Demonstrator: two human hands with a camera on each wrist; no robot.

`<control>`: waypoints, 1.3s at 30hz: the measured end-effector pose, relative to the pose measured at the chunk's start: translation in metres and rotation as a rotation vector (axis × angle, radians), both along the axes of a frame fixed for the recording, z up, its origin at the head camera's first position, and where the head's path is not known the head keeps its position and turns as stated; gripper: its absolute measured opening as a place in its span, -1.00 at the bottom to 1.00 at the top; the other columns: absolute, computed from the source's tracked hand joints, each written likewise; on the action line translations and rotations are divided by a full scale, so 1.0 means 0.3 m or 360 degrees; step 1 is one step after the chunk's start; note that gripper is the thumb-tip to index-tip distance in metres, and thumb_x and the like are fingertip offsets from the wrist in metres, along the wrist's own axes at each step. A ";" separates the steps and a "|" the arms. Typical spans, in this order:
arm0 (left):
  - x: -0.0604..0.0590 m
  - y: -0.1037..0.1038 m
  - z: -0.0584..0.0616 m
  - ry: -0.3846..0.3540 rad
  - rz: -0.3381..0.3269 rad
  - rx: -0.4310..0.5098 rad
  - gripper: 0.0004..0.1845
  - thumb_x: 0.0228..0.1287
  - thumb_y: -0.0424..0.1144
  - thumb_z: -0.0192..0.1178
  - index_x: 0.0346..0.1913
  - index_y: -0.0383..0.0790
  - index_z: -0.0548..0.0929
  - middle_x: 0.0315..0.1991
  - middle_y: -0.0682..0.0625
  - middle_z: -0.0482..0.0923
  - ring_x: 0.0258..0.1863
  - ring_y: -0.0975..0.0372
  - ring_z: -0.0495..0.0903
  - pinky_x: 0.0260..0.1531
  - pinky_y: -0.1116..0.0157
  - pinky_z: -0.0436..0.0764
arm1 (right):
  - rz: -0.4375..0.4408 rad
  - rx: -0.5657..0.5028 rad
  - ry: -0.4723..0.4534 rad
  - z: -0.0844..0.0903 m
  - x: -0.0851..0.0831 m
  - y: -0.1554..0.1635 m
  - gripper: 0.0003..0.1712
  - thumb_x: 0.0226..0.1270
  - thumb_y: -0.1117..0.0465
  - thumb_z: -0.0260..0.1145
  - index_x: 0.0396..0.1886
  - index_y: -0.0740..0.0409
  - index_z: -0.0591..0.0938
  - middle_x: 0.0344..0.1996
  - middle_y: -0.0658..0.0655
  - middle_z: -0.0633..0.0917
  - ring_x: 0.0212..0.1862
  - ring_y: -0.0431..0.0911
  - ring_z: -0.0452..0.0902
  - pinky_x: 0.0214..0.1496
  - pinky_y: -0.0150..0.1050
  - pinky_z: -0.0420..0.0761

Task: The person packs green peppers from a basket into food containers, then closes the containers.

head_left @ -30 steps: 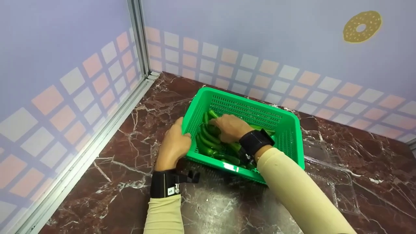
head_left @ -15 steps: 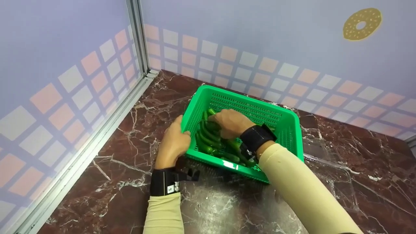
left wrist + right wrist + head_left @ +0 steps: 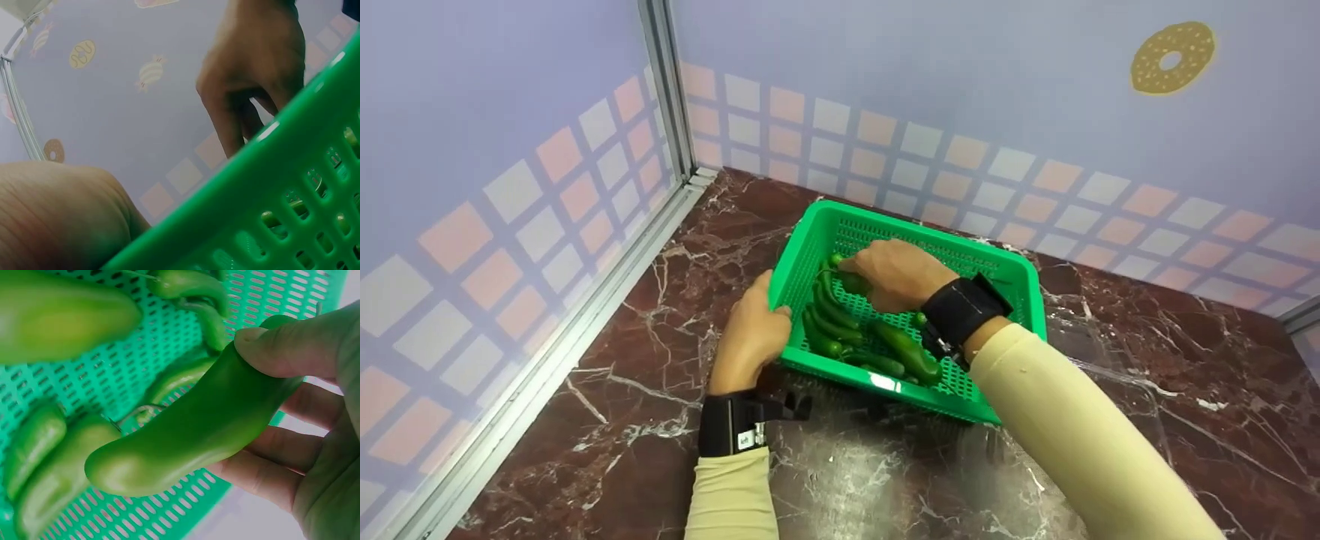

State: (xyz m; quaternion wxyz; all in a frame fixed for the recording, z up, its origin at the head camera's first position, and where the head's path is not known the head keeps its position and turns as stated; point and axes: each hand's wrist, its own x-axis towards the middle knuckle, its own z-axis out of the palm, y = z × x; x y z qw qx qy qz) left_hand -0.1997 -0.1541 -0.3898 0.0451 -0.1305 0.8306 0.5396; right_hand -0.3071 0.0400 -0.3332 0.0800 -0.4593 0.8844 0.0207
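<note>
Far left: wall with pink and white squares, metal rail (image 3: 585, 292) along its foot. Left hand (image 3: 754, 330) next, at the left wall of the green basket (image 3: 825, 365); grip curled over the rim, thumb at the inner side, fingers outside. Basket sits on the dark red marbled desk (image 3: 637, 427). Inside left: curved green peppers (image 3: 840, 319) bunched together; more green peppers lie along the near side and mid-basket. Right hand (image 3: 900, 274) is in the basket's far-left part; grip pinched on one held pepper (image 3: 185, 422), thumb on one side, fingers on the other, tip sticking out free. Black strap (image 3: 966, 311) on that wrist. Right of basket: clear plastic piece (image 3: 1140, 384) on the desk, outline faint. Far right: doughnut picture (image 3: 1172, 58) on the far wall.
</note>
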 end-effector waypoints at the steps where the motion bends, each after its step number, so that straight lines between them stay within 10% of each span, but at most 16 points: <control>1: -0.001 0.000 -0.001 0.0001 0.0001 -0.0003 -0.26 0.59 -0.31 -0.06 0.71 -0.13 -0.04 0.68 -0.23 0.06 0.51 -0.09 0.29 0.38 -0.06 0.34 | 0.0000 -0.0003 0.0005 0.011 0.006 0.003 -0.41 0.20 0.57 0.17 0.19 0.14 0.72 -0.66 -0.07 0.31 -0.55 -0.15 0.17 -0.40 -0.21 0.30; 10: -0.005 -0.003 -0.007 0.0033 -0.0017 -0.0017 -0.26 0.57 -0.34 -0.05 0.70 -0.19 -0.03 0.66 -0.24 0.10 0.61 -0.08 0.17 0.52 -0.08 0.26 | -0.0001 0.0020 0.0052 0.098 0.041 0.027 -0.62 0.22 0.57 0.13 -0.15 0.12 0.70 -0.65 -0.06 0.27 -0.56 -0.15 0.17 -0.43 -0.23 0.24; 16: 0.003 -0.009 -0.013 0.0087 -0.0030 0.0005 -0.29 0.57 -0.36 -0.07 0.69 -0.16 0.03 0.58 -0.25 0.26 0.53 -0.07 0.30 0.44 -0.07 0.33 | -0.0011 0.0057 0.0023 0.138 0.057 0.056 -0.24 0.08 0.61 0.06 0.28 0.12 0.67 -0.67 -0.09 0.14 -0.56 -0.17 -0.03 -0.46 -0.23 0.08; 25: 0.001 -0.004 -0.009 0.0121 -0.0022 -0.0010 -0.34 0.55 -0.37 -0.07 0.66 -0.12 0.16 0.42 -0.26 0.45 0.35 -0.08 0.45 0.38 -0.09 0.40 | 0.0029 0.0016 0.0057 0.179 0.080 0.111 -0.33 0.02 0.57 0.13 0.15 0.11 0.72 -0.65 -0.10 0.17 -0.54 -0.15 0.05 -0.43 -0.22 0.17; 39: -0.004 -0.004 -0.007 0.0088 -0.0041 0.0017 -0.32 0.58 -0.36 -0.07 0.68 -0.14 0.10 0.46 -0.26 0.41 0.36 -0.07 0.43 0.39 -0.08 0.39 | 0.0005 -0.0037 0.0053 0.215 0.104 0.193 -0.78 -0.01 0.48 0.21 -0.45 0.08 0.51 -0.63 -0.07 0.30 -0.54 -0.16 0.23 -0.48 -0.28 0.32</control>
